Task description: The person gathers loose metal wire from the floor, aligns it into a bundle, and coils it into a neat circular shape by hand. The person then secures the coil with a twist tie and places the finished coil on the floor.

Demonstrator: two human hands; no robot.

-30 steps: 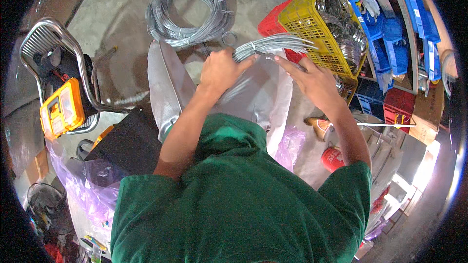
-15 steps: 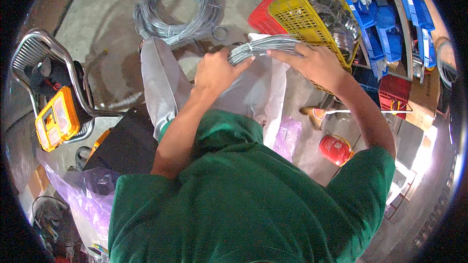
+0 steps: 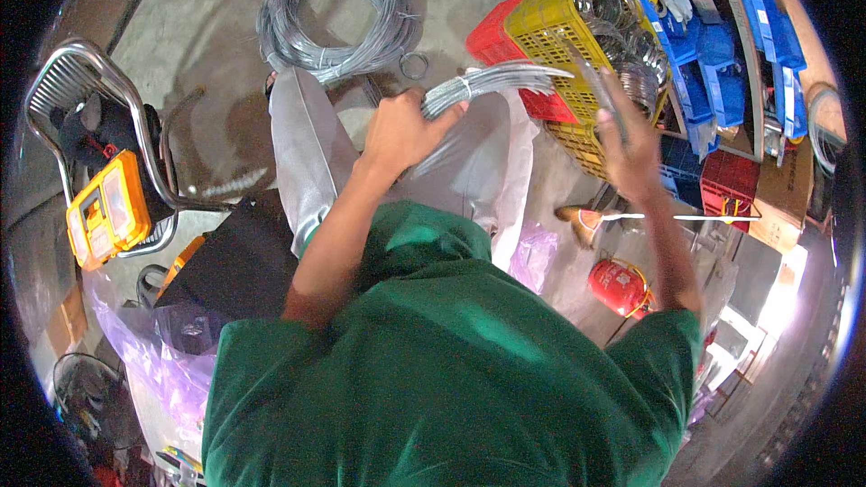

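Note:
My left hand is closed round a bundle of grey metal wire, tied near the thumb. The bundle curves up to the right over my lap, and its cut ends fan out free. Apart from those ends, to their right, my right hand is raised beside the yellow crate. It is smeared by motion, with a slim grey metal piece along its fingers; its exact kind is too blurred to tell. A big coil of grey wire lies on the floor ahead of my knees, with a small wire ring beside it.
A yellow crate of shiny wire coils stands at the front right against a red crate. Beyond are blue bins. A red pail-like container sits lower right. A metal chair with an orange case stands left.
My right hand has left the wire bundle and moved right and down, now with a slim grey piece at its fingers. The bundle's right end is uncovered; my left hand keeps its hold.

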